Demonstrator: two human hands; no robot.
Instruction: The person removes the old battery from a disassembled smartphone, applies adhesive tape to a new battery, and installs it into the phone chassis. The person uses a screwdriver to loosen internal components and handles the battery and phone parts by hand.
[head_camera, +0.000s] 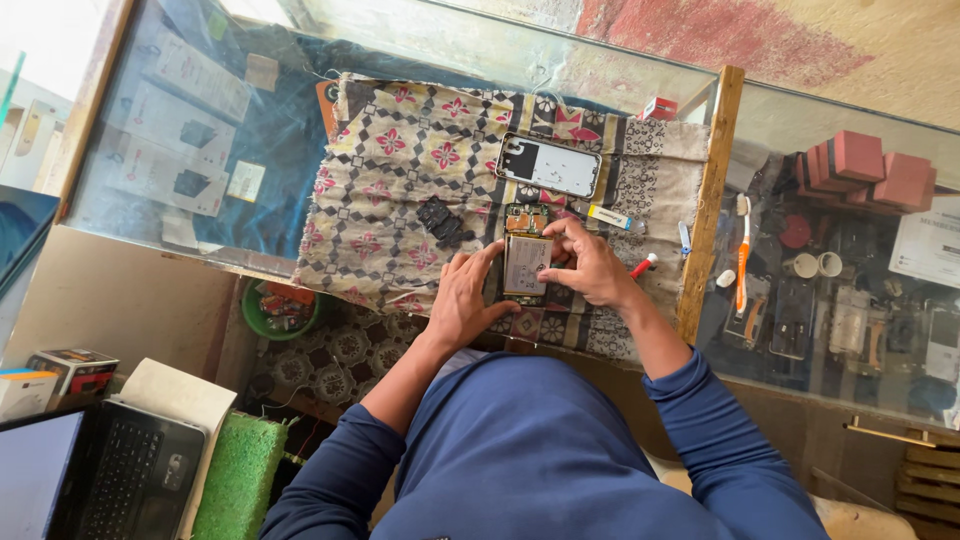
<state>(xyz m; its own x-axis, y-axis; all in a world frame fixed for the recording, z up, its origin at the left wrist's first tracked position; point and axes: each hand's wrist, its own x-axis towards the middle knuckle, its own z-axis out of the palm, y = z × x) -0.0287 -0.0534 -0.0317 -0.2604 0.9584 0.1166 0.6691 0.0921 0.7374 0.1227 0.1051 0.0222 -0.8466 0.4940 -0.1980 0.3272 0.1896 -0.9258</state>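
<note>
An opened phone (525, 255) with its battery and circuit board showing lies on a patterned cloth (400, 170) spread over a glass counter. My left hand (462, 298) rests against the phone's left edge, fingers spread along it. My right hand (585, 262) grips the phone's right side, fingertips pressing on the upper part near the board. The phone's white back cover (549, 164) lies face up just beyond. A small pile of dark parts (441, 222) sits on the cloth to the left of the phone.
A small glue tube (611, 217) and a red-capped pen (642, 265) lie beside my right hand. An orange toothbrush (742, 260) lies on the glass to the right, over pink boxes (865, 170). A laptop (110, 475) and a green sponge (238, 475) sit lower left.
</note>
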